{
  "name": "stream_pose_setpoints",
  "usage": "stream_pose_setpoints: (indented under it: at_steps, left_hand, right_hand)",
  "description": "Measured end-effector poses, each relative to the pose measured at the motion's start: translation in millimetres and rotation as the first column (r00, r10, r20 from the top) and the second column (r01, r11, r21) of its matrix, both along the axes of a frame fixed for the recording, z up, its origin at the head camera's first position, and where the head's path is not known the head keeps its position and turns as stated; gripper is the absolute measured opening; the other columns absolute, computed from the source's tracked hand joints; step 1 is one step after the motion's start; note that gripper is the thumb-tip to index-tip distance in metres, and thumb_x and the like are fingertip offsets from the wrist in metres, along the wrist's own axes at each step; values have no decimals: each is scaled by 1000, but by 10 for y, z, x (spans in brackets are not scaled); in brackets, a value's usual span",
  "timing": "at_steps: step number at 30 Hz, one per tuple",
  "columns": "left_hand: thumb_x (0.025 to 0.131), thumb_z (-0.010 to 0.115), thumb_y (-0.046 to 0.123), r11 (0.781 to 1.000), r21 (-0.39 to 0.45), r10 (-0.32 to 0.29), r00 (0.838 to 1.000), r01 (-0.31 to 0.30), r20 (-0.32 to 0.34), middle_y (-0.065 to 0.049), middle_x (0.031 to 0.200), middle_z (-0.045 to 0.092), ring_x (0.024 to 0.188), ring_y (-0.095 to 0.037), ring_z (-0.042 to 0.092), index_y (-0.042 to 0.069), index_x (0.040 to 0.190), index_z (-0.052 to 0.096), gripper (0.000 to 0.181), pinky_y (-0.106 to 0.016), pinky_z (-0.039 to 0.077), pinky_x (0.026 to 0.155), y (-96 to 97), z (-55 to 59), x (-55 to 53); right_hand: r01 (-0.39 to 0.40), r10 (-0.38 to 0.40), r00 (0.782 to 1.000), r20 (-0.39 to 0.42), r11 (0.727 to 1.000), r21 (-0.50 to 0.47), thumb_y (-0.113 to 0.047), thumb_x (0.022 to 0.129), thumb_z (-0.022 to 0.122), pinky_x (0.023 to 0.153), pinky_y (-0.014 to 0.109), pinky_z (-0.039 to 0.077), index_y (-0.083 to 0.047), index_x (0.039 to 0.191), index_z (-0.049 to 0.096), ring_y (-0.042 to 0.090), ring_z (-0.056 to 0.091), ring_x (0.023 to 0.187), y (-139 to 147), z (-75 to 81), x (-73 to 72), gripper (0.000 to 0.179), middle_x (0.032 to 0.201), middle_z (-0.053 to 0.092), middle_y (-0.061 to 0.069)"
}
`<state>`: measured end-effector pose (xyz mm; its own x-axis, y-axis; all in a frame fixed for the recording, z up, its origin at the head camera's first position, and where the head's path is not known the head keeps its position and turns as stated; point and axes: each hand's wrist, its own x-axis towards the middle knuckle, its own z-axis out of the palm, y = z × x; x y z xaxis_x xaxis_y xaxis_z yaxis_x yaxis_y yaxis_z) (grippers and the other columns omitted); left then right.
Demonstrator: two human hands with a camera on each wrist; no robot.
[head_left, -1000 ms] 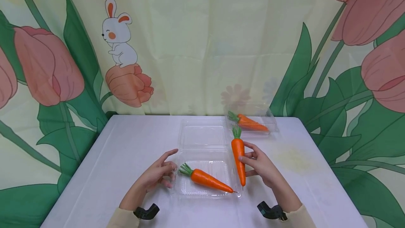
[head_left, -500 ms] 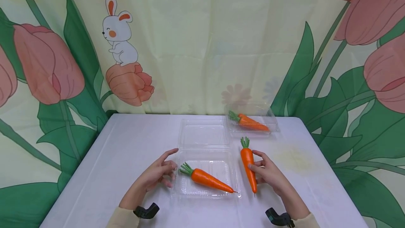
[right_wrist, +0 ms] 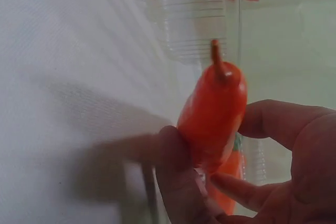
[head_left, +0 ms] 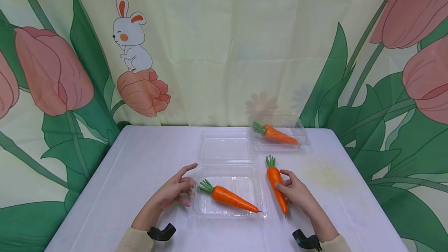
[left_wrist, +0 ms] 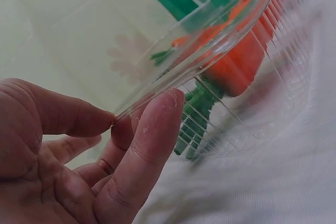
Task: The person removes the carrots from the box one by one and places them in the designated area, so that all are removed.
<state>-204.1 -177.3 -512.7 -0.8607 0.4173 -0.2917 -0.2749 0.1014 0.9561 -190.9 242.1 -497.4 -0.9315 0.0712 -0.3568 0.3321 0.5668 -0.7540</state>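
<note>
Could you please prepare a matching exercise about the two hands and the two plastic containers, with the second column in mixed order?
Column one:
1. Left hand
2. Right hand
3. Front container
4. Back container

Column two:
A. Has its lid folded open
B. Pinches a clear plastic rim
C. Is near the far edge of the table
D. Grips a carrot

Right pairs: 1-B, 2-D, 3-A, 4-C.
</note>
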Motion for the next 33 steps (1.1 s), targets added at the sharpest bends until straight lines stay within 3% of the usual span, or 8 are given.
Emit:
stream_pose_setpoints:
  at_steps: [8,17,22,28,33]
  left_hand:
    - [105,57,15,1000,-7,11,1000,-11,3,-7,99,60,72,-17,64,23,163,24,68,-30,60,59,9,-3,-3]
    - [104,58,15,1000,-1,7,1000,-7,5,-7,98,60,71,-17,65,22,164,23,69,-30,60,60,17,0,-4]
    - [104,58,15,1000,3,10,1000,-10,6,-7,97,60,71,-17,65,22,164,23,69,-29,60,60,16,-6,-2]
    - [104,57,14,1000,7,12,1000,-12,11,-7,96,60,70,-17,64,22,163,23,69,-29,60,59,20,2,-3]
    - [104,57,13,1000,10,12,1000,-12,15,-6,96,60,70,-17,65,22,163,23,69,-29,60,59,20,-1,-4]
  right_hand:
    - [9,-9,1000,-18,999,37,-24,98,66,70,32,60,-4,153,36,25,59,87,-5,-79,3,66,128,53,27]
    - [2,-2,1000,-25,1000,19,-28,99,66,68,32,61,-5,156,31,23,60,82,-4,-32,2,71,137,47,31]
    - [-11,13,999,-40,999,49,-29,99,64,74,35,61,-4,157,30,27,59,92,-3,22,1,72,142,45,32]
    - [-25,29,998,-47,996,81,-32,99,62,93,49,59,-4,157,31,39,57,115,15,37,-29,72,146,43,32]
    - [-30,35,998,-50,995,99,-32,100,61,101,58,52,-4,158,30,45,52,124,26,59,-43,72,147,41,32]
